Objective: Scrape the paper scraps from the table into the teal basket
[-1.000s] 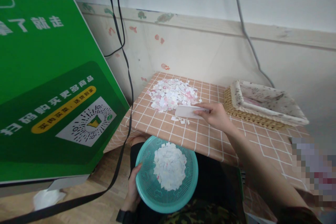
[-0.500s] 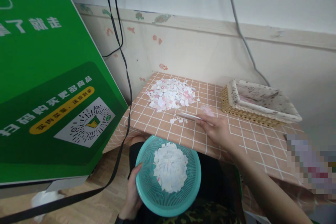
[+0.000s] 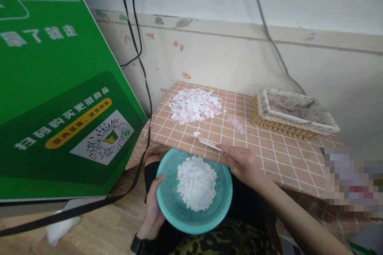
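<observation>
My left hand (image 3: 154,207) grips the left rim of a round teal plastic colander (image 3: 223,211), held over my lap against the table's front edge. A heap of small white paper scraps (image 3: 196,183) lies inside it. Between the fingers of my right hand (image 3: 243,165) is a thin, flat white card-like strip (image 3: 209,144), slanting low over the table edge just above the colander. A small white scrap (image 3: 196,134) rests by the strip's tip. Farther back on the table sits a loose pile of white and pale pink paper scraps (image 3: 196,105).
A pinkish, crumpled-looking patch (image 3: 236,124) lies right of the pile. At the back right stands a cloth-lined wicker basket (image 3: 281,127). The checked tablecloth (image 3: 287,159) covers the table. A black strap (image 3: 146,87) hangs beside the green cabinet (image 3: 98,87) on the left.
My right hand has drawn the strip toward me, from the tabletop to the front edge. Fewer loose scraps show near the strip. The colander is still in my left hand.
</observation>
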`<state>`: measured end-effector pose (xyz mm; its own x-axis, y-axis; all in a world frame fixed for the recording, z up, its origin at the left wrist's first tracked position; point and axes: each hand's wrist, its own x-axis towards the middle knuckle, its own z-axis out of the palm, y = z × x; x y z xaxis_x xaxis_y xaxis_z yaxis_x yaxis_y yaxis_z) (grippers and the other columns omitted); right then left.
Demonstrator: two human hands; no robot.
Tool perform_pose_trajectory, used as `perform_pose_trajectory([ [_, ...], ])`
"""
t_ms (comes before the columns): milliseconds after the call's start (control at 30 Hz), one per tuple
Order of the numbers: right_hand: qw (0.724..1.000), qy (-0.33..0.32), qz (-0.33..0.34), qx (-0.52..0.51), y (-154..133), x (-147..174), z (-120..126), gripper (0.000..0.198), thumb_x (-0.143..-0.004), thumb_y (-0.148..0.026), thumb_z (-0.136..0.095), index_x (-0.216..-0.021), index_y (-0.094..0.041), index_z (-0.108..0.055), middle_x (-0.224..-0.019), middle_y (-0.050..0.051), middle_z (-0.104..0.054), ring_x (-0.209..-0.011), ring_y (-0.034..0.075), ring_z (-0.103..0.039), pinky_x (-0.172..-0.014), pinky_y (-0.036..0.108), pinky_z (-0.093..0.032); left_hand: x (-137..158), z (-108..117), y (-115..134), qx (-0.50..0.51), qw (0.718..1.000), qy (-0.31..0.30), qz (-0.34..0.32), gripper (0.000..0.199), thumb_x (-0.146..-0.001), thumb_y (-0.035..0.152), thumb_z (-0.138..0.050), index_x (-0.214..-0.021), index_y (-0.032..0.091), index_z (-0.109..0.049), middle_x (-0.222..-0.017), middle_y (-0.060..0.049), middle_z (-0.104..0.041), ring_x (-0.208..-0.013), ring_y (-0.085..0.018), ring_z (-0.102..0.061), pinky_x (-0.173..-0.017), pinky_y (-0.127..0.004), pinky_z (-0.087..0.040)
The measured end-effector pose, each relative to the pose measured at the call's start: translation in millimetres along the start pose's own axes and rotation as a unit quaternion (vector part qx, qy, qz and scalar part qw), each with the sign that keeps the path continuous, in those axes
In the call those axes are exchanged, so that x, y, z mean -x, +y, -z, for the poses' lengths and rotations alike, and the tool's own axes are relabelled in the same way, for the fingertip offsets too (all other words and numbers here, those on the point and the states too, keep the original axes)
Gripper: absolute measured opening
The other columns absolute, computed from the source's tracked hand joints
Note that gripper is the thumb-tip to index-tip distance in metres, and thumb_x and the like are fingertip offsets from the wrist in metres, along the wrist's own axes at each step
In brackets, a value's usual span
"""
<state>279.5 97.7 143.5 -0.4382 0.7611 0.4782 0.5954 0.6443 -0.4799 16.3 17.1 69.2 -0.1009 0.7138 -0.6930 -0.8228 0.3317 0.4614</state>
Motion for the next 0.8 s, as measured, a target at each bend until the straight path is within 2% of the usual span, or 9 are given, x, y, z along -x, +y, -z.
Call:
perform_pose_trajectory([
  [100,0.999,-0.018,0.027,-0.038,-15.0,6.1,1.4,0.041,-0.084,-0.012,-0.05,-0.122,-0.027,-0.054,-0.109,0.004,-0.067,-0.092,0.018,-0.065,-0.075,0.031,-0.056,2.1,-3.8,3.4,-0.004,1.0,-0.003,-0.002,0.016,-0.069,0.024,-0.065,-0.076,0.011,-0.071,-0.072,-0.008,-0.073,-0.064,-0.023,-0.067,-0.072,-0.037,-0.052],
  [167,0.999,-0.008,0.013,-0.051,-17.0,5.9,1.7,0.037,-0.084,-0.014,-0.051,-0.118,-0.028,-0.057,-0.104,0.003,-0.069,-0.087,0.017,-0.067,-0.072,0.03,-0.056,2.4,-4.3,5.3,-0.01,1.0,-0.009,-0.005,0.016,-0.069,0.024,-0.065,-0.077,0.011,-0.071,-0.072,-0.008,-0.073,-0.064,-0.023,-0.067,-0.071,-0.037,-0.052],
  [300,0.993,0.088,-0.081,-0.004,2.6,-13.0,-0.5,0.024,-0.085,-0.024,-0.054,-0.105,-0.027,-0.065,-0.098,0.003,-0.07,-0.08,0.019,-0.068,-0.068,0.032,-0.056,0.8,-2.0,7.4,-0.018,0.999,-0.028,-0.02,0.017,-0.068,0.024,-0.066,-0.078,0.011,-0.07,-0.074,-0.008,-0.074,-0.066,-0.023,-0.067,-0.071,-0.036,-0.053],
  [367,0.989,0.112,-0.089,0.036,16.3,-28.3,-3.1,0.023,-0.086,-0.026,-0.053,-0.104,-0.026,-0.066,-0.097,0.004,-0.071,-0.078,0.02,-0.068,-0.069,0.033,-0.055,-0.4,-0.6,7.7,-0.016,0.999,-0.035,-0.024,0.016,-0.068,0.024,-0.067,-0.077,0.011,-0.07,-0.073,-0.007,-0.073,-0.065,-0.023,-0.067,-0.07,-0.035,-0.053],
  [467,0.99,0.091,-0.064,0.088,29.8,-45.9,-8.5,0.023,-0.086,-0.024,-0.052,-0.102,-0.024,-0.068,-0.088,0.004,-0.072,-0.067,0.019,-0.067,-0.066,0.034,-0.054,-1.8,0.4,7.8,-0.015,0.999,-0.04,-0.03,0.016,-0.068,0.025,-0.067,-0.076,0.012,-0.07,-0.071,-0.006,-0.073,-0.063,-0.022,-0.067,-0.07,-0.035,-0.052],
  [533,0.993,0.069,-0.049,0.085,31.5,-49.5,-12.0,0.024,-0.086,-0.023,-0.051,-0.102,-0.023,-0.068,-0.085,0.004,-0.072,-0.065,0.018,-0.067,-0.065,0.033,-0.053,-2.4,0.1,8.3,-0.019,0.998,-0.037,-0.036,0.016,-0.067,0.025,-0.068,-0.076,0.012,-0.07,-0.069,-0.006,-0.072,-0.062,-0.021,-0.066,-0.069,-0.035,-0.052],
  [667,1.0,0.023,-0.01,0.013,21.0,-39.4,-14.0,0.028,-0.087,-0.019,-0.048,-0.109,-0.026,-0.064,-0.098,0.003,-0.07,-0.08,0.017,-0.067,-0.073,0.031,-0.054,-3.0,-1.7,10.3,-0.02,0.999,-0.028,-0.03,0.015,-0.066,0.025,-0.067,-0.074,0.012,-0.07,-0.066,-0.006,-0.072,-0.065,-0.024,-0.067,-0.069,-0.036,-0.053],
  [800,0.998,-0.006,0.052,-0.036,1.9,-20.5,-8.7,0.036,-0.085,-0.013,-0.048,-0.117,-0.027,-0.058,-0.108,0.004,-0.067,-0.089,0.017,-0.066,-0.074,0.03,-0.054,-4.1,-1.3,11.3,-0.019,0.999,-0.032,-0.015,0.017,-0.068,0.024,-0.066,-0.079,0.012,-0.07,-0.069,-0.006,-0.073,-0.065,-0.023,-0.067,-0.067,-0.036,-0.053],
])
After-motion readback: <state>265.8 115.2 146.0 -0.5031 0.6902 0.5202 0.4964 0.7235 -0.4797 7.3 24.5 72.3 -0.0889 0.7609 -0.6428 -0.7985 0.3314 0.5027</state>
